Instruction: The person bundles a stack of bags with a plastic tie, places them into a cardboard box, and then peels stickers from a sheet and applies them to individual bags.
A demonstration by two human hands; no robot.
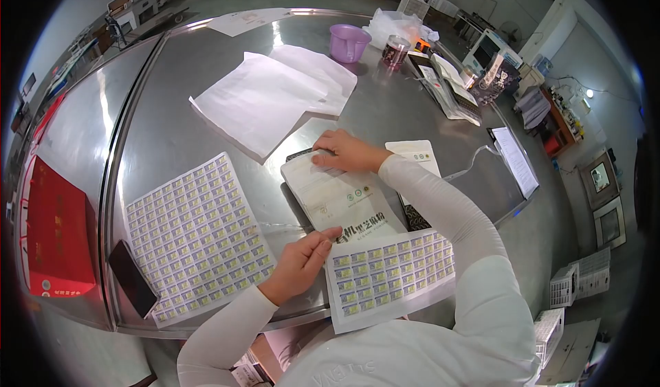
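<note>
From my head I look forward and down — left hand and right hand near, mid-frame, table stretching up-frame.

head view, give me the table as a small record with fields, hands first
right hand: on the far end of a white printed pouch
left hand: at the pouch's near left corner; firmness of grip unclear
pouch print: large dark Chinese characters
near sticker sheet: between pouch and person
left sticker sheet: flat, left of the pouch
far side: white paper sheets, purple plastic cup
surface: metal table
</note>
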